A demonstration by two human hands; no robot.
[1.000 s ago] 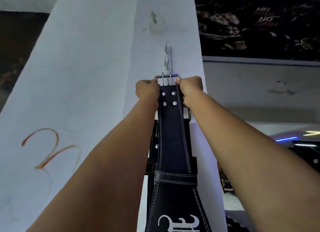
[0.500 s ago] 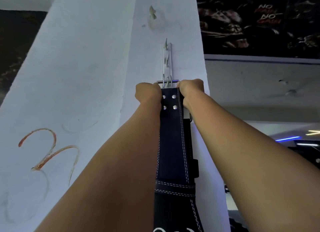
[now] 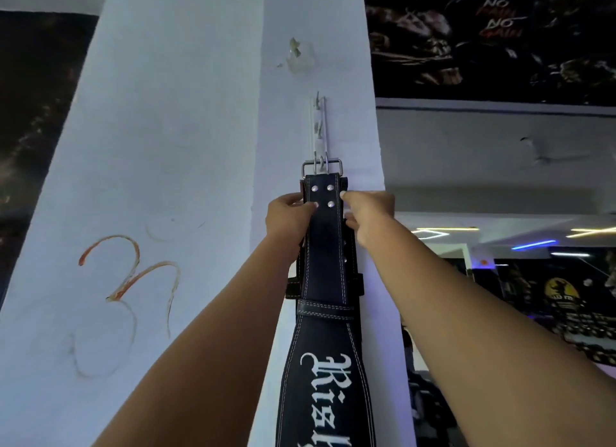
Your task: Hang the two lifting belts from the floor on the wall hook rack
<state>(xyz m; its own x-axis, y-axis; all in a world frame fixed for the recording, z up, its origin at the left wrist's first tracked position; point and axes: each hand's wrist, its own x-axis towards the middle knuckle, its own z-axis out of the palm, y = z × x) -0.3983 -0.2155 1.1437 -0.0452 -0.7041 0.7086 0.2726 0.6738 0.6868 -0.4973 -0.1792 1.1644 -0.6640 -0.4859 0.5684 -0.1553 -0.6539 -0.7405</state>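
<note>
Widest and nearest, at the bottom of the view: the front lifting belt (image 3: pixel 325 263), black, matte, leather-like, flared into a broad back panel with white gothic lettering and pale double stitching along both edges. Narrowed upward past a stitched keeper loop to a strap with four bright rivets. Glimpsed behind it a second belt (image 3: pixel 292 285), only dark strap edges and a brownish tab showing on either side, so cannot tell how it was hooked.

Pinched the strap's left edge with the left hand (image 3: pixel 290 213), thumb across the front just under the rivets. Rested the right hand (image 3: pixel 366 216) at the right edge, fingertips touching, grip looser. Kept well apart, one per edge.

Had slid down from the buckle, gripped by both fists half a second earlier. Left the steel double-prong buckle (image 3: pixel 321 167) bare and caught over the lowest hook of the hook rack (image 3: pixel 319 123). Judged the weight to be passing to the hook, and the hang nearly finished; only the letting go remained.

Farther up: a slim white vertical rack with small metal hooks, fixed on the narrow face of the pillar (image 3: pixel 183 130) near its right edge. Smooth, pale paint, chipped above the rack, with a red scrawl (image 3: pixel 133 273) on the broad left face. Beyond, a dark poster (image 3: pixel 483 40).
</note>
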